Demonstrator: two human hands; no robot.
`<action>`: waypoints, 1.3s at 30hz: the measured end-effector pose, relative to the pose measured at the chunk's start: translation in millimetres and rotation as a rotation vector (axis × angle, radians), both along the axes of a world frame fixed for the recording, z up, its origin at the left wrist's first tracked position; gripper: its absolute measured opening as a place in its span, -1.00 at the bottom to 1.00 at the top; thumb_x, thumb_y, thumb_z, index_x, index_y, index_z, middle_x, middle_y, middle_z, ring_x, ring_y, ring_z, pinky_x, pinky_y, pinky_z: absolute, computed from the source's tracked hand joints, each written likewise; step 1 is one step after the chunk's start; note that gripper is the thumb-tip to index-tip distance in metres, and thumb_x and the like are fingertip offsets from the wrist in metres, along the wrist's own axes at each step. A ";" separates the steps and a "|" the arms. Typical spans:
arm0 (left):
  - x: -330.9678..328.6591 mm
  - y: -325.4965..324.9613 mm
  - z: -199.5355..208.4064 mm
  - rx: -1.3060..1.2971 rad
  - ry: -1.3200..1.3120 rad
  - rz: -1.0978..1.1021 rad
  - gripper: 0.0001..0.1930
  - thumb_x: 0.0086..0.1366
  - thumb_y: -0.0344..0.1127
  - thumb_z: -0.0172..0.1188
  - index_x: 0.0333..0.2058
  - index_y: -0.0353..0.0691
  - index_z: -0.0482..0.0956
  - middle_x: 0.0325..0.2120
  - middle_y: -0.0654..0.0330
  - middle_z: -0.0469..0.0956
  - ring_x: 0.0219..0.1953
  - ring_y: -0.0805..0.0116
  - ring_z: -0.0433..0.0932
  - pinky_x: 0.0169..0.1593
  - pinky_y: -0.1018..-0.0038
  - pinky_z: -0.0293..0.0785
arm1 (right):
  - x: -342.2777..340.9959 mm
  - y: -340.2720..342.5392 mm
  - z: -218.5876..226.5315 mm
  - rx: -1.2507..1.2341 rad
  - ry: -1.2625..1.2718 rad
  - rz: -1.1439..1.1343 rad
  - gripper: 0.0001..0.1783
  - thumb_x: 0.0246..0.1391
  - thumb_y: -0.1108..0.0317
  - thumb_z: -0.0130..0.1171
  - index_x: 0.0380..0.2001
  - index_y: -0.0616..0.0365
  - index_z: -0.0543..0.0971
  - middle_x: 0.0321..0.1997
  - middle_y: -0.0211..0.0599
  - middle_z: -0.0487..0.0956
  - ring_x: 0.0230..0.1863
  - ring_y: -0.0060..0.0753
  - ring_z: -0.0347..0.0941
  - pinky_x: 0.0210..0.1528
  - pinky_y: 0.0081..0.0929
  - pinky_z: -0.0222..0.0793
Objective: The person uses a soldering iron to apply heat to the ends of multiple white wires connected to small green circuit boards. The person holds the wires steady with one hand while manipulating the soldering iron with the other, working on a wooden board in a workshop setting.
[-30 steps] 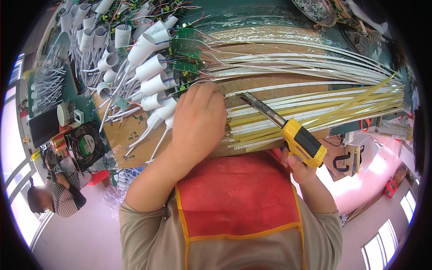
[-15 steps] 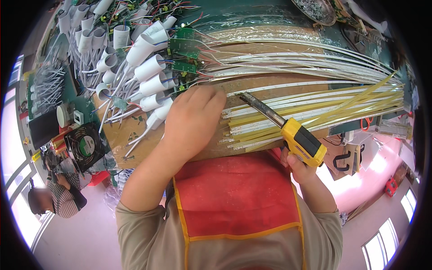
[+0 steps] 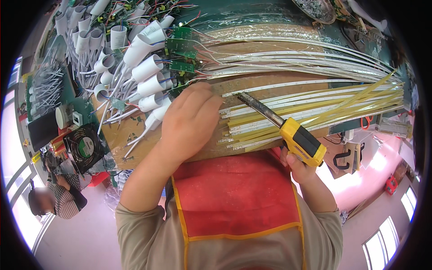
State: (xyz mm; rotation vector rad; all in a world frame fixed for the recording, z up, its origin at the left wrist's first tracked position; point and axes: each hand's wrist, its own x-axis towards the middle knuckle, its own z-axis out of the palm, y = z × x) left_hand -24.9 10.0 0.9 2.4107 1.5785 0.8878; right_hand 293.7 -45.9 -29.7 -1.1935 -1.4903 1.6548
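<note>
Left hand (image 3: pixel 191 119) shifted slightly left over the last second, nearer the tubes (image 3: pixel 147 68); fingers curled, grip hidden. Right hand (image 3: pixel 300 168) grips the iron (image 3: pixel 292 130), almost unmoved, tip by the strip's (image 3: pixel 279 86) left end on cardboard (image 3: pixel 144 150). Contact unclear; work apparently continuing there.

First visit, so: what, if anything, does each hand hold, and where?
The right hand holds a yellow tool by its handle; for the left hand, cannot tell.
</note>
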 end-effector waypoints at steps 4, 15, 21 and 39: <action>1.2 -1.4 -3.7 -0.022 0.076 0.006 -0.72 -0.02 -0.58 0.27 -0.27 -0.24 0.58 -0.36 0.13 0.52 -0.15 0.10 0.59 -0.15 0.30 0.57 | -1.3 1.2 2.4 0.005 0.010 0.005 -0.50 0.24 0.26 0.12 0.14 0.36 0.34 -0.54 -0.23 0.43 -0.57 -0.46 0.32 -0.51 -0.49 0.27; 3.6 -4.4 -10.0 -0.053 0.148 0.012 -0.78 -0.03 -0.52 0.25 -0.32 -0.26 0.58 -0.38 0.15 0.48 -0.14 0.10 0.57 -0.11 0.29 0.55 | -1.2 1.4 1.3 0.011 0.017 0.009 -0.47 0.24 0.27 0.13 0.15 0.40 0.33 -0.53 -0.22 0.44 -0.56 -0.46 0.32 -0.52 -0.50 0.26; 4.3 -3.9 -8.4 -0.065 0.200 -0.002 -0.80 -0.01 -0.51 0.22 -0.32 -0.25 0.58 -0.38 0.13 0.47 -0.13 0.10 0.56 -0.11 0.30 0.55 | -2.8 2.0 1.9 0.022 0.038 0.009 -0.46 0.25 0.29 0.13 0.18 0.41 0.32 -0.51 -0.21 0.44 -0.56 -0.46 0.32 -0.52 -0.50 0.26; 5.8 -4.7 -10.1 -0.062 0.199 0.002 -0.78 -0.04 -0.54 0.22 -0.33 -0.28 0.57 -0.37 0.12 0.47 -0.13 0.08 0.57 -0.09 0.30 0.57 | -18.3 -7.4 5.5 -0.312 0.213 -0.096 -0.66 0.02 0.52 0.30 -0.10 0.21 0.49 -0.30 -0.37 0.53 -0.31 -0.58 0.44 -0.25 -0.54 0.39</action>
